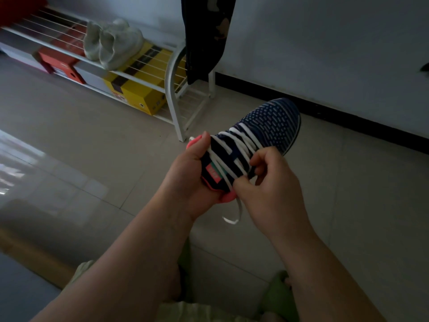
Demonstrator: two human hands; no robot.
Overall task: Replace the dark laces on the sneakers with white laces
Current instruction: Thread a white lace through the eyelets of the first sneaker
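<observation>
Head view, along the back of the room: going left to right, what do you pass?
Red shoebox → pale sneakers on the rack → yellow box → white rack leg → dark hanging garment → black baseboard.

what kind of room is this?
Probably a home entryway: a white shoe rack against the wall holds pale sneakers above shoe boxes, on a tiled floor.
</observation>
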